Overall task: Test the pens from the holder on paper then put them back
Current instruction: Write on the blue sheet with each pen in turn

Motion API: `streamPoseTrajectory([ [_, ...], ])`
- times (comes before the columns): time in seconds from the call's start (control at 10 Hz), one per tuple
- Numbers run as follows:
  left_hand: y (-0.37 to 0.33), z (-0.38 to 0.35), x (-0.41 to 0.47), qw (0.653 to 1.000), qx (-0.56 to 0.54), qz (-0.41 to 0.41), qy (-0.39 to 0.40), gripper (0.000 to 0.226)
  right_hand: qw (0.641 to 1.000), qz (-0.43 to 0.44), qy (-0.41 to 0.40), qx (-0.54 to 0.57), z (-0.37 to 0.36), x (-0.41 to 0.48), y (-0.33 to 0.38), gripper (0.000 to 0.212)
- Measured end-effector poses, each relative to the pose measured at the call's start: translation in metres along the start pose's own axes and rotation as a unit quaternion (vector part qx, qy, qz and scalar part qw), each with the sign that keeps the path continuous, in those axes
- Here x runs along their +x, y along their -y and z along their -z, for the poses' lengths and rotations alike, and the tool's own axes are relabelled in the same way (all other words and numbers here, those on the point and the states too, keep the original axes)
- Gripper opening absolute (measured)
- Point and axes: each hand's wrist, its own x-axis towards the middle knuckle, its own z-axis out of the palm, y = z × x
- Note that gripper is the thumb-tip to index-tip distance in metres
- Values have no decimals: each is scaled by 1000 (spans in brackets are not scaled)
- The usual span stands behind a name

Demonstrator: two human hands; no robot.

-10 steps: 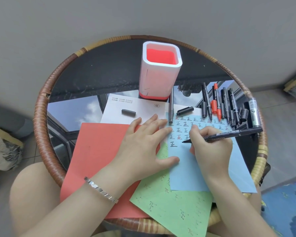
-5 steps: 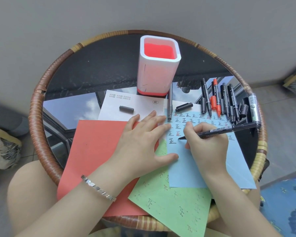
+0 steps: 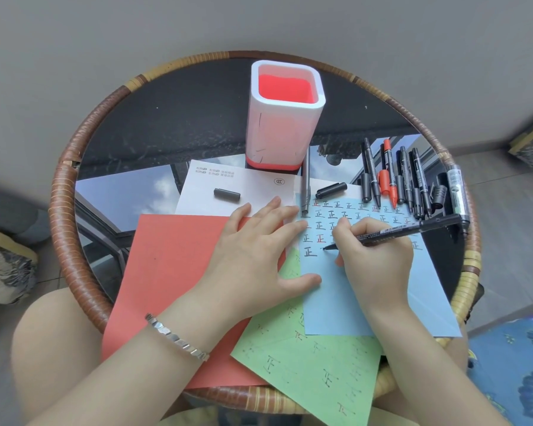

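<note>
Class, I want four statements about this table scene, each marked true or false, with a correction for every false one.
1. The right hand holds a black pen with its tip on the blue paper. True.
2. Pens stand in the holder. False: none show in it; the other pens lie on the table to its right.
3. The left hand lies flat across the red paper and the blue paper. True.
4. The green paper lies over the blue paper. False: the blue overlaps the green.
</note>
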Motion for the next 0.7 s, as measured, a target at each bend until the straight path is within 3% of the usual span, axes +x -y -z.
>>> streamPoseTrajectory([
  [0.7, 0, 0, 0, 1000, -2, 3, 3, 79, 1000, 0, 2, 17, -1, 0, 1, 37],
])
